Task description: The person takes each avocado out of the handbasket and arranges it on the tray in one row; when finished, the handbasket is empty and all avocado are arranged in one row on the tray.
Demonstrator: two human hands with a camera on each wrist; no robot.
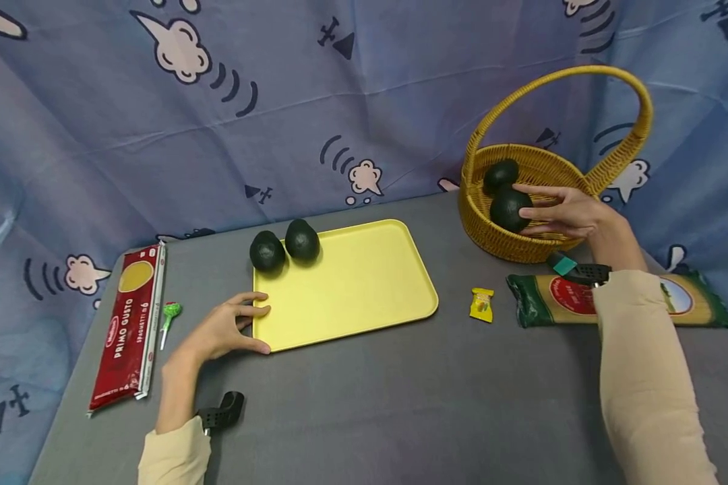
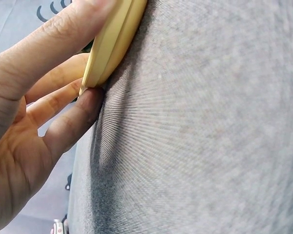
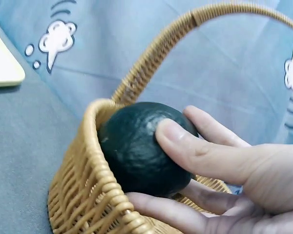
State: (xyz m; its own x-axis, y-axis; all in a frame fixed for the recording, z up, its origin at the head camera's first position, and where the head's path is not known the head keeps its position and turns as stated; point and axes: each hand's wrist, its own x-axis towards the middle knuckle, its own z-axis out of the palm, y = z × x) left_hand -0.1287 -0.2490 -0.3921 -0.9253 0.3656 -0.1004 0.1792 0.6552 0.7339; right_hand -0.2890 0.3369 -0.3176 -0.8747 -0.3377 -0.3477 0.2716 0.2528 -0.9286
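Note:
My right hand (image 1: pixel 561 214) grips a dark green avocado (image 3: pixel 145 148) inside the yellow wicker basket (image 1: pixel 503 242), thumb on one side and fingers around the other. Just behind it in the basket lies another avocado (image 1: pixel 501 175). At the left end of the yellow tray (image 1: pixel 352 283), my left hand (image 1: pixel 227 328) holds the near corner between thumb and fingers. The left wrist view shows the tray's edge (image 2: pixel 112 44) between them, with a fingertip low against the rim near the cloth. Two more avocados (image 1: pixel 267 252) (image 1: pixel 302 241) sit side by side at the tray's far left corner.
A red spaghetti pack (image 1: pixel 124 330) and a green lollipop (image 1: pixel 170 312) lie at the left. Right of the tray is a small yellow wrapped candy (image 1: pixel 482 305). A green-ended pasta pack (image 1: pixel 542 300) lies beneath the right forearm. The basket's tall handle (image 1: pixel 567 72) arches above the right hand.

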